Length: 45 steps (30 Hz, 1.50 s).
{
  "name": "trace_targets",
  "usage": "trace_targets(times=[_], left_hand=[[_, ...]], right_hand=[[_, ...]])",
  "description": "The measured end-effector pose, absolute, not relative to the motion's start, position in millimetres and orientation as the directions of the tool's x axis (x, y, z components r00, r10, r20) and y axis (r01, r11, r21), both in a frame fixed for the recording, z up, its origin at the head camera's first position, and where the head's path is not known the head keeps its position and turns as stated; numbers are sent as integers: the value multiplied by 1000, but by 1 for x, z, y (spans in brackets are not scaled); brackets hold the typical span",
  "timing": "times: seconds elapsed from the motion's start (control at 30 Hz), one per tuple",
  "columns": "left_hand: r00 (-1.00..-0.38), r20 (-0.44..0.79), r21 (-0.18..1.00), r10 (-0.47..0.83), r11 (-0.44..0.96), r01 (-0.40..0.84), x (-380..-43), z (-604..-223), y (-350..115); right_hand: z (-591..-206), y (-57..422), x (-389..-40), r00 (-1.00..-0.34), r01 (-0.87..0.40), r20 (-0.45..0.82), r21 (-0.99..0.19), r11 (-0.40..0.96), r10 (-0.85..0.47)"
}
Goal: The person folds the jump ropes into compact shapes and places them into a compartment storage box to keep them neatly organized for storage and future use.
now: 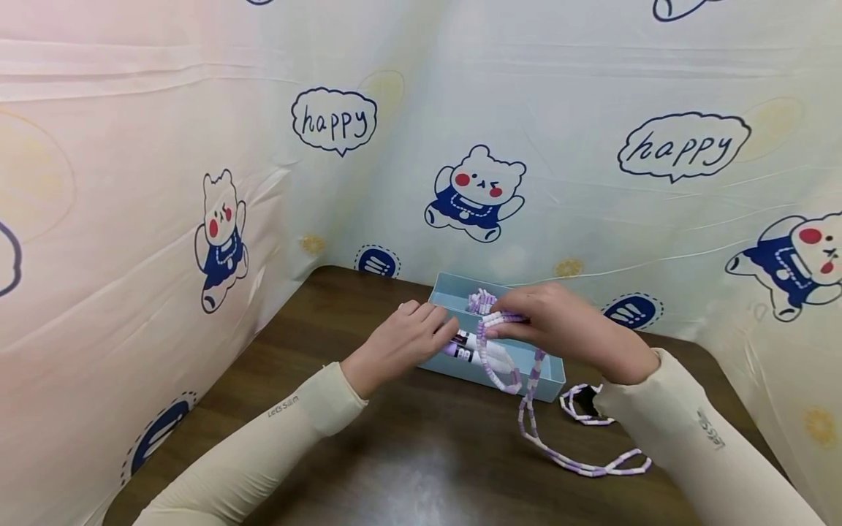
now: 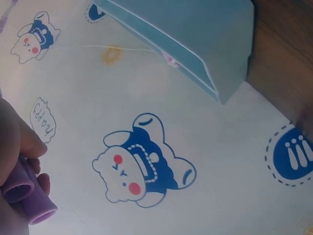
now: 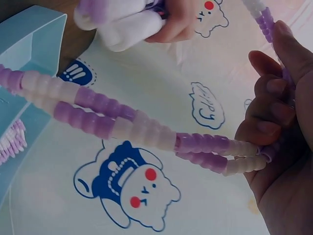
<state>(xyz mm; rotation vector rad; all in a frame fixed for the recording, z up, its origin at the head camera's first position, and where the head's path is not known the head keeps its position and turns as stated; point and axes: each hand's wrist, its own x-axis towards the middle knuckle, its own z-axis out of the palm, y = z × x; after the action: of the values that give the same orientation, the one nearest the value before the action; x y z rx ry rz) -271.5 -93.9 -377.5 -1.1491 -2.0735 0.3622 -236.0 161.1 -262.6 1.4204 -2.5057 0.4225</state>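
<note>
My left hand (image 1: 413, 337) grips two white-and-purple jump rope handles (image 1: 483, 353) side by side. Their hollow purple ends (image 2: 41, 210) poke out of the fist in the left wrist view. A beaded jump rope (image 1: 534, 398) in purple and white hangs in loops from my right hand (image 1: 555, 321), which pinches several strands between thumb and fingers. One doubled strand (image 3: 142, 129) crosses the right wrist view to the palm. Both hands are over a light blue box (image 1: 552, 381); more purple-and-white beaded strands (image 1: 482, 301) lie bunched inside it.
The box stands on a dark wooden table (image 1: 368, 453), towards the back. A loop of beaded rope (image 1: 588, 421) lies on the table right of the box, partly behind my right sleeve. A printed cloth (image 1: 566, 88) hangs around the table's back and sides.
</note>
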Motion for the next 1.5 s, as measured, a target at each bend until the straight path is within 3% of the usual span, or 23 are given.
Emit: trace_targets(times=[0.37,0.77,1.03,1.17,1.4,1.5], left_hand=[[-212,514,-578,831,518,630,-261,-374,-83],[-173,578,-571,798,546,613,-257,-370,-82],[-169,650,-509,741,589,628,-256,-368,-82],[-180,671,-483,719,608,630,-255,-367,-82],[-196,692,-461,694,635,620,-255,-368,-82],[-204,691,-457,694,637,620,-255,-369,-82]], right_hand=[[-290,157,-266,-544,-837,311,-265,478,-779],[-321,160,-281,-630,-757,362,-484,439,-688],[-354,151,-285,-666,-710,454,-631,314,-592],[-370,143,-285,-641,-736,549,-637,227,-536],[-394,124,-289,-563,-727,712,-668,-158,-419],[-397,118,-285,-536,-775,756,-617,-136,-376]])
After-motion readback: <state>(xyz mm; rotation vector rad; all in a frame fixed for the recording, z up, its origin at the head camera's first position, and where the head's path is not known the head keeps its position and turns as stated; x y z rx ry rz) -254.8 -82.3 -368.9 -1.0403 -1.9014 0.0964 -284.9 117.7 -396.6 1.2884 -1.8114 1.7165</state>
